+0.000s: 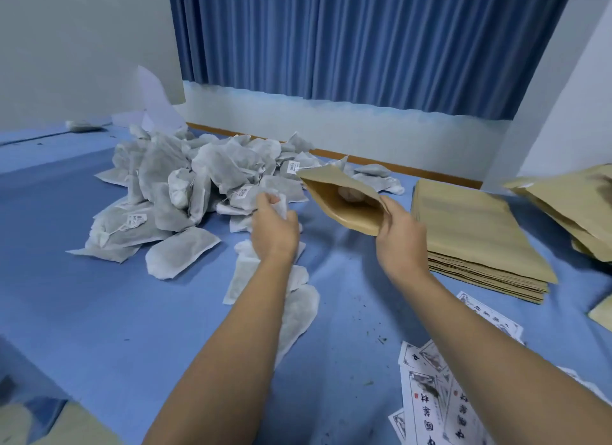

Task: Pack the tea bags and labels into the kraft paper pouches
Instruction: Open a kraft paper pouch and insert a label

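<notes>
Your left hand (275,232) has its fingers curled around one white tea bag (283,203), pinching it at the near edge of the big pile of tea bags (185,186) heaped on the blue-covered bench (99,312). Your right hand (400,232) grips an open kraft pouch (334,186) by its lower edge: the thumb lies on the outside and the fingers (351,195) reach into the mouth, spreading it wide. The pouch is lifted off the bench and tilted, its opening turned towards your left hand, and the two are near each other but not touching. The held tea bag is still outside the pouch. A few loose tea bags (298,305) lie flat under your left forearm. Just to the right of your right hand sits a neat stack of flat kraft pouches (473,232), and further right a looser heap of pouches (576,206) runs off the edge of view. The printed labels (440,395) are scattered on the bench beneath your right forearm, near the bottom right corner. A pleated blue curtain (364,40) hangs along the wall behind the bench.
</notes>
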Demonstrator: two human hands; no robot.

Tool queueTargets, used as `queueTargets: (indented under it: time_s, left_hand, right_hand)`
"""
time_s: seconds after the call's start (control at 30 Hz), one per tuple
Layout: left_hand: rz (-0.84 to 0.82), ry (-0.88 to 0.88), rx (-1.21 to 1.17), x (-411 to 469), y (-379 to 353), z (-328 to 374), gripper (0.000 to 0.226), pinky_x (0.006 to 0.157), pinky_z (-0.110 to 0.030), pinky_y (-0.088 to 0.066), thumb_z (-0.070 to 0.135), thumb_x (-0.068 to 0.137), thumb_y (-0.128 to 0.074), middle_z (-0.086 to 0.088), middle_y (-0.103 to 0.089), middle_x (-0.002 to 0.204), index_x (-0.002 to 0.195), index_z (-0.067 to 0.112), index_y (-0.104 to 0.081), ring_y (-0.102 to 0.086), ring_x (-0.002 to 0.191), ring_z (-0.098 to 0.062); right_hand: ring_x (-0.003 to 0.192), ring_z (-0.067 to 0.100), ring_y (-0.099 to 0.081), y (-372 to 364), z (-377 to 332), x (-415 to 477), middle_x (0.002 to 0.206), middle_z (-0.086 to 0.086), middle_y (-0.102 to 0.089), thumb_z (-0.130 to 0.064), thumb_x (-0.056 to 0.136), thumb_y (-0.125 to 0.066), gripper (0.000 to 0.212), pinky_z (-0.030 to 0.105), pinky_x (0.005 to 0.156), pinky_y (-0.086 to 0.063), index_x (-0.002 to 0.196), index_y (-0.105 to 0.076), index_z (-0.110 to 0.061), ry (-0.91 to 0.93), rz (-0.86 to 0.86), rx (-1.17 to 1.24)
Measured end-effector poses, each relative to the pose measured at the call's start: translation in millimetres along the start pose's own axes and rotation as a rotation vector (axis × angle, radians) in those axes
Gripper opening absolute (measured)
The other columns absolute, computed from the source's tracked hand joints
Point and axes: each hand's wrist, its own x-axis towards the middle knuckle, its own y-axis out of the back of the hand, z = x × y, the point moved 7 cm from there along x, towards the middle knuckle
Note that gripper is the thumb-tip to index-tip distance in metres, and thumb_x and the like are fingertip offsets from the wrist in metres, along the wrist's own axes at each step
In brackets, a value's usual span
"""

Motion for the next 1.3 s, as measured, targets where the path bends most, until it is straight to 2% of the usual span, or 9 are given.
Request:
queueTargets:
  time_s: [0.1,0.2,0.4,0.53,0.67,0.9,1.03,1.13,1.3]
  left_hand:
    - [-0.031,0.031,-0.194,-21.4,-28.5,19.3,0.026,0.065,-0.038,-0.047,0.024,0.083,-0.056,0.001,-0.063,0.093,0.101,0.033,-0.04,-0.062,0.082,-0.028]
    - [0.023,-0.026,-0.307,-39.8,-40.7,38.4,0.027,0.069,-0.037,-0.046,0.024,0.082,-0.055,0.009,-0.061,0.099,0.103,0.036,-0.042,-0.06,0.089,-0.025]
    - [0.144,-0.654,-0.315,-87.4,-38.5,93.7,0.039,0.086,-0.031,-0.039,0.016,0.079,-0.071,0.014,-0.06,0.109,0.113,0.023,-0.056,-0.056,0.095,-0.019]
    - [-0.142,-1.044,-0.123,-128.7,-68.8,119.6,0.044,0.081,-0.043,-0.047,-0.001,0.072,-0.068,-0.004,-0.065,0.108,0.115,0.01,-0.065,-0.057,0.092,-0.03]
    - [-0.583,-1.191,0.301,-160.1,-118.5,113.9,0.048,0.072,-0.043,-0.042,-0.002,0.08,-0.056,-0.013,-0.06,0.112,0.126,0.011,-0.06,-0.053,0.096,-0.037]
    - [-0.754,-0.948,0.55,-150.6,-169.5,111.8,0.05,0.079,-0.04,-0.047,0.003,0.093,-0.048,-0.01,-0.056,0.122,0.138,0.023,-0.048,-0.052,0.114,-0.031]
    - [-0.895,-0.743,0.808,-143.8,-217.0,108.1,0.042,0.102,-0.042,-0.045,0.01,0.097,-0.05,-0.013,-0.052,0.139,0.139,0.013,-0.049,-0.052,0.125,-0.034]
    - [-0.898,-0.628,0.685,-133.7,-230.4,109.6,0.043,0.118,-0.039,-0.026,0.026,0.103,-0.046,-0.007,-0.04,0.15,0.145,0.018,-0.041,-0.037,0.14,-0.03]
    - [-1.002,-0.348,0.563,-122.3,-245.7,95.7,0.049,0.114,-0.036,-0.023,0.04,0.104,-0.045,-0.007,-0.038,0.152,0.148,0.019,-0.038,-0.034,0.14,-0.027]
  right_hand:
    - [0.077,0.04,-0.058,15.9,7.0,9.4,0.087,0.017,-0.068,-0.006,0.102,-0.04,0.037,0.032,0.066,-0.037,0.128,-0.063,-0.018,0.016,0.034,-0.023]
    - [0.093,0.039,-0.063,33.2,22.4,16.8,0.107,0.015,-0.072,-0.005,0.102,-0.041,0.043,0.028,0.073,-0.037,0.139,-0.058,-0.018,-0.014,0.051,-0.046]
    - [0.09,0.041,-0.062,58.3,54.6,15.4,0.106,0.017,-0.071,-0.001,0.099,-0.042,0.045,0.035,0.076,-0.046,0.138,-0.058,-0.018,-0.057,0.094,-0.101]
    - [0.098,0.041,-0.063,65.6,78.6,7.5,0.111,0.019,-0.071,-0.007,0.102,-0.043,0.039,0.039,0.087,-0.049,0.135,-0.061,-0.016,-0.124,0.102,-0.073]
    - [0.117,0.035,-0.06,79.4,108.8,5.5,0.125,0.014,-0.069,-0.007,0.101,-0.046,0.035,0.032,0.102,-0.042,0.131,-0.066,-0.011,-0.234,0.134,-0.025]
    - [0.116,0.03,-0.061,82.0,129.9,-7.9,0.126,0.007,-0.07,0.0,0.096,-0.049,0.048,0.015,0.096,-0.036,0.135,-0.064,-0.023,-0.168,0.007,-0.025]
    - [0.077,0.016,-0.059,81.0,126.3,-20.1,0.094,0.01,-0.075,0.005,0.09,-0.047,0.063,0.012,0.071,-0.035,0.138,-0.061,-0.034,-0.081,-0.016,-0.019]
    - [0.06,0.001,-0.051,85.8,126.5,-25.7,0.062,-0.007,-0.058,0.007,0.089,-0.047,0.066,-0.002,0.065,-0.032,0.137,-0.061,-0.036,-0.058,-0.009,0.003]
    - [0.06,-0.001,-0.054,83.5,122.2,-32.5,0.061,-0.013,-0.056,0.005,0.092,-0.052,0.065,-0.001,0.062,-0.034,0.137,-0.059,-0.041,-0.009,-0.04,0.018]
